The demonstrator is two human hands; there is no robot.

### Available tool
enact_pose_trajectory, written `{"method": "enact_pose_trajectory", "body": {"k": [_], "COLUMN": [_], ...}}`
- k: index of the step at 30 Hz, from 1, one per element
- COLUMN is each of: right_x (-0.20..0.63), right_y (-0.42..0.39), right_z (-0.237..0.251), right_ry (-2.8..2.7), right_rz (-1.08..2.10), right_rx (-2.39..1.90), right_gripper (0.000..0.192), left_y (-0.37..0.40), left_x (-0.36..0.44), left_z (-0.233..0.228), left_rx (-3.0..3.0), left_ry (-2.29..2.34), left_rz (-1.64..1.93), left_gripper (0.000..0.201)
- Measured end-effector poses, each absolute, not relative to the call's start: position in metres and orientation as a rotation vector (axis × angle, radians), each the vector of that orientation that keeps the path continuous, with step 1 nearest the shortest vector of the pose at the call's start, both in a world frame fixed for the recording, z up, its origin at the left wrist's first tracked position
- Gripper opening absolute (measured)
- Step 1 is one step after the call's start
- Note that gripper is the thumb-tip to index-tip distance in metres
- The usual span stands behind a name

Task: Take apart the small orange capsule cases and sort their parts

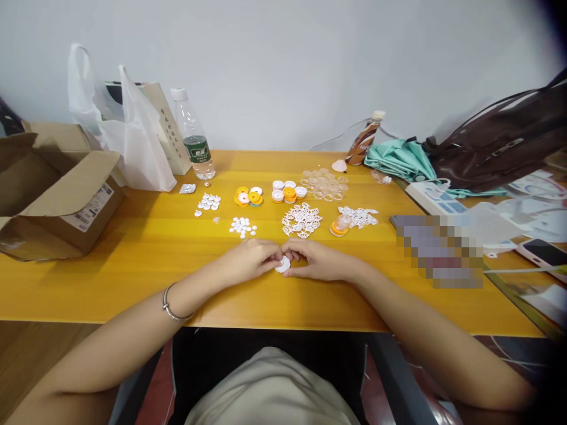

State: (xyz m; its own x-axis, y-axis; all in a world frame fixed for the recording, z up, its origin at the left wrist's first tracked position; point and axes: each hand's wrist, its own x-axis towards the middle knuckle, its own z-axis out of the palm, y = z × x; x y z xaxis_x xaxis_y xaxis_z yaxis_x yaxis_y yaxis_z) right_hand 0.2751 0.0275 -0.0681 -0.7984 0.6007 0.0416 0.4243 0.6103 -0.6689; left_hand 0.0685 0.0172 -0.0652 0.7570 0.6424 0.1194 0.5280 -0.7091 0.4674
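My left hand (249, 260) and my right hand (317, 261) rest together on the yellow table (146, 248), fingertips meeting around a small white round disc (282, 265). Both hands pinch this disc just above the tabletop. Beyond the hands lie piles of small parts: white lace-like rings (302, 219), small white discs (243, 226), more white discs (208, 202), orange and yellow round caps (248, 196), white and orange caps (289, 191), clear rings (324, 183). A silver bracelet (170, 308) circles my left wrist.
An open cardboard box (53, 189) sits at the left with white plastic bags (128, 136) behind it. A water bottle (194, 137), a brown drink bottle (364, 141), a teal cloth (398, 159), a dark brown bag (500, 147) and a phone (544, 254) stand further back and right.
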Motion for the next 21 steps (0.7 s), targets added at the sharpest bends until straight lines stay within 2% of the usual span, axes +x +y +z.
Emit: {"method": "enact_pose_trajectory", "body": {"k": [6, 15, 21], "right_x": [0.2751, 0.2749, 0.2751], "right_y": [0.029, 0.0283, 0.0279], "right_z": [-0.0684, -0.07, -0.0703], "right_ry": [-2.555, -2.508, -2.512], "right_rz": [0.964, 0.991, 1.004], "right_rx": [-0.797, -0.82, -0.826], "right_gripper": [0.018, 0.022, 0.022], "left_y": [0.0178, 0.0157, 0.0234], "left_x": [0.069, 0.0675, 0.0609], "left_z": [-0.0644, -0.0645, -0.0657], "left_rx": [2.712, 3.047, 2.991], "left_ry": [0.905, 0.779, 0.732], "left_rz": [0.376, 0.309, 0.506], "left_gripper": [0.021, 0.023, 0.02]}}
